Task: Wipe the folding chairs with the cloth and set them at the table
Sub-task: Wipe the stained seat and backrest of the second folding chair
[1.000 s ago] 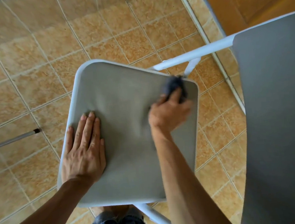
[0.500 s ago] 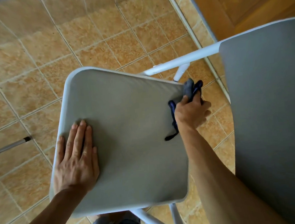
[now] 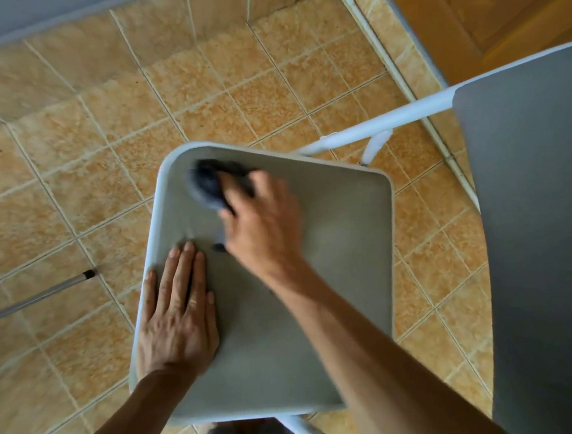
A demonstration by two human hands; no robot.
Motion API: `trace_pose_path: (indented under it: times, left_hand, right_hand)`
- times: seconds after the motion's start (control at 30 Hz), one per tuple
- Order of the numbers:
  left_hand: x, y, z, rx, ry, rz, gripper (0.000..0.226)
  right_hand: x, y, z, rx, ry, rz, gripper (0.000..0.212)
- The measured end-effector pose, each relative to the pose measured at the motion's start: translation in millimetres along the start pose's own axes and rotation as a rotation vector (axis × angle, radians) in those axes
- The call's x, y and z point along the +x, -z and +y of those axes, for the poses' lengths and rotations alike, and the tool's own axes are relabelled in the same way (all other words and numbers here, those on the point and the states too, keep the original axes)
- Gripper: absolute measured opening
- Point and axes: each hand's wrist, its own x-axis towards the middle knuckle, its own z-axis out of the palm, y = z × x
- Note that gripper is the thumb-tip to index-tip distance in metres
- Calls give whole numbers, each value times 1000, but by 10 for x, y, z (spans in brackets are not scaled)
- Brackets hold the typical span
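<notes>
A grey folding chair stands unfolded below me, its padded seat point(image 3: 333, 264) framed in white and its grey backrest point(image 3: 545, 230) at the right. My left hand point(image 3: 177, 314) lies flat on the seat's left edge, fingers straight. A dark cloth point(image 3: 207, 185), blurred by motion, sits on the seat's far left corner, gripped by my right hand point(image 3: 261, 225).
Orange floor tiles point(image 3: 71, 199) surround the chair. A thin metal rod point(image 3: 37, 294) lies on the floor at the left. A wooden door point(image 3: 501, 11) stands at the top right behind a white sill. The chair's white tube frame point(image 3: 383, 128) runs behind the seat.
My right hand has swept the cloth from the seat's far right corner across to its far left corner. My left hand stays pressed on the seat's left side.
</notes>
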Motion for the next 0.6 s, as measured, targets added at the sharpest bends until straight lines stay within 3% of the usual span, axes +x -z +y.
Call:
trace_pose_path:
  times: [0.07, 0.13, 0.2, 0.27, 0.33, 0.4, 0.5, 0.6]
  left_hand:
    - [4, 19, 1, -10, 0, 5, 61]
    - [3, 24, 2, -19, 1, 1, 60]
    - [13, 25, 2, -12, 0, 5, 60]
    - [6, 30, -6, -11, 2, 6, 60]
    - [-5, 35, 2, -29, 4, 10, 60]
    - [-3, 38, 7, -42, 7, 10, 59]
    - [8, 31, 6, -30, 19, 1, 55]
    - [7, 37, 18, -30, 9, 12, 55]
  right_hand:
    - [-168, 93, 675, -77, -197, 140, 44]
    - [-296, 271, 1200, -88, -561, 233, 47]
    - [-258, 328, 1328, -5, -960, 174, 55]
    - [-82, 210, 1093, 26, -1122, 170, 57]
    - [99, -2, 619, 25, -968, 231, 56]
    - [218, -168, 68, 62, -619, 244, 52]
    - [308, -310, -556, 70, -55, 46, 46]
    - [372, -238, -655, 47, 252, -95, 54]
